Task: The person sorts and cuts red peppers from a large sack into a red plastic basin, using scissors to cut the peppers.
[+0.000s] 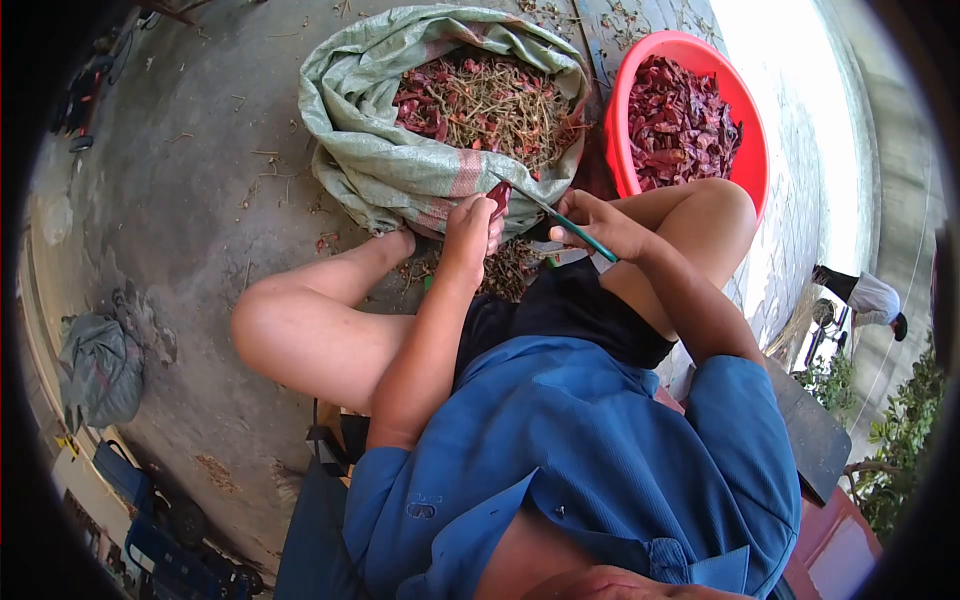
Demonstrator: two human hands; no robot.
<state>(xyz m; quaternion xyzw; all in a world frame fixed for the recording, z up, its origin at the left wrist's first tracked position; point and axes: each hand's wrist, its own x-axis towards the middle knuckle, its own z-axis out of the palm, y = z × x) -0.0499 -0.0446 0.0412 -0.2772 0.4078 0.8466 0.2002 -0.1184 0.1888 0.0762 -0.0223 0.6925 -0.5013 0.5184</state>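
Note:
My left hand (473,232) is closed around a dark red dried chili (499,198) at the near rim of the woven sack (375,155). My right hand (603,226) grips a slim tool with a teal handle (583,237) and a thin metal end that points toward the chili; its exact kind I cannot make out. Inside the pale green sack lie chili stems (505,105) mixed with red chili pieces. To the right, beside my right knee, a red basin (620,120) holds a heap of dried chilies (680,125).
Loose stems (510,270) litter the floor between my legs and around the sack. A crumpled grey-green bag (102,370) lies at far left. Outside on the right, a person (870,298) is near a wheeled vehicle (822,320) and leafy plants (900,440).

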